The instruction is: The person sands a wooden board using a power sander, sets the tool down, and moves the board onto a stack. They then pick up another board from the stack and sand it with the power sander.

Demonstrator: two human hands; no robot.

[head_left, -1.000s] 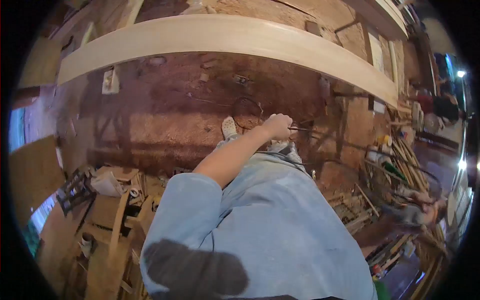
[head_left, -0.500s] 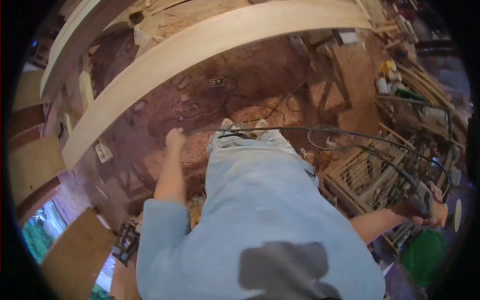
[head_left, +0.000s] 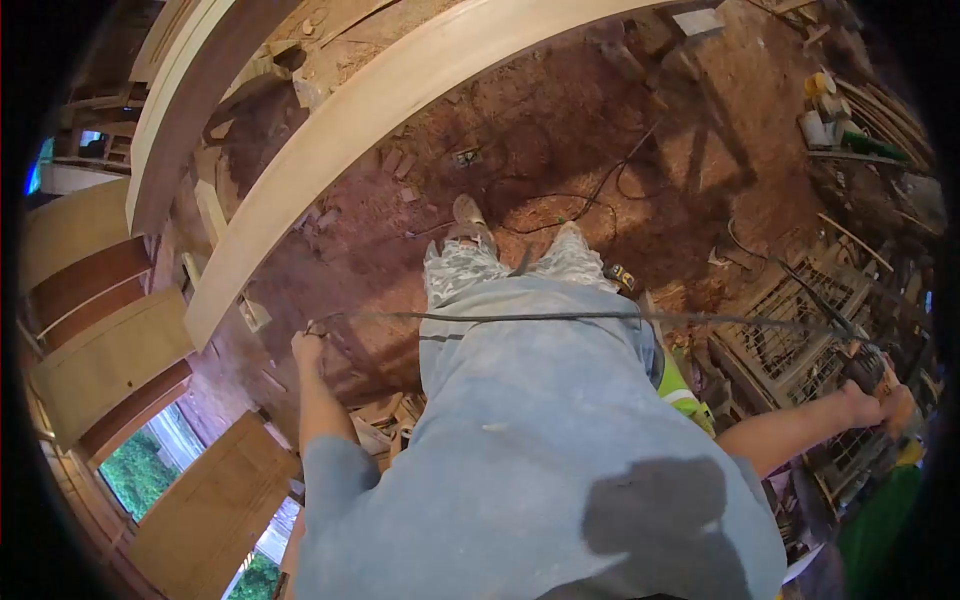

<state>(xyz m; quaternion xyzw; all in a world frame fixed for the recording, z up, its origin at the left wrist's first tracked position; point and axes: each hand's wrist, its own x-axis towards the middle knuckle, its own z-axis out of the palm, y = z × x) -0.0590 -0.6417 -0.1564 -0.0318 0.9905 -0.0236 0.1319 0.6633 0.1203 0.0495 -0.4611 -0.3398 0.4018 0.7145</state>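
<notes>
Cable (head_left: 600,316) stretches taut from left hand (head_left: 307,348), grip clamped, to power tool (head_left: 868,366) clamped in right hand (head_left: 882,404).

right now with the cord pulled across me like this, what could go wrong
1. The cord runs tight from the left hand across the body to the power tool in the right hand. A tug on either end might jerk the tool or strain the cord.
2. A loose cable lies looped right by the shoes. A step could catch it and cause a trip with the tool in hand.
</notes>
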